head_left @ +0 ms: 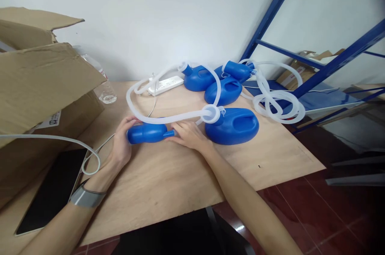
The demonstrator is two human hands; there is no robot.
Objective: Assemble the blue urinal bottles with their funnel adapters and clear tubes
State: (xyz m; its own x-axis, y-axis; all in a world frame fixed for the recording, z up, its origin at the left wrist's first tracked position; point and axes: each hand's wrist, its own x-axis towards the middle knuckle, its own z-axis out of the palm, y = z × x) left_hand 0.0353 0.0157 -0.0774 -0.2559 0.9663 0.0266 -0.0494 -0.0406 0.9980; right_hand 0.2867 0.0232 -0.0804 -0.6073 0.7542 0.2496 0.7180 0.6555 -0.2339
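Blue spouted piece (147,133) is held over the bench (168,183), left grip (122,140) clasped on its wide end, right grip (189,134) pinching its narrow spout; open wood stretches toward the front edge.

The held piece (147,134) looks like smooth, satiny plastic, as does the jug (234,136). The tube (168,120) is milky, smooth plastic. Matt wood makes the table (180,179), matt cardboard the box (45,74); the bottle (107,94) is glossy clear plastic, the rack (271,10) painted metal.
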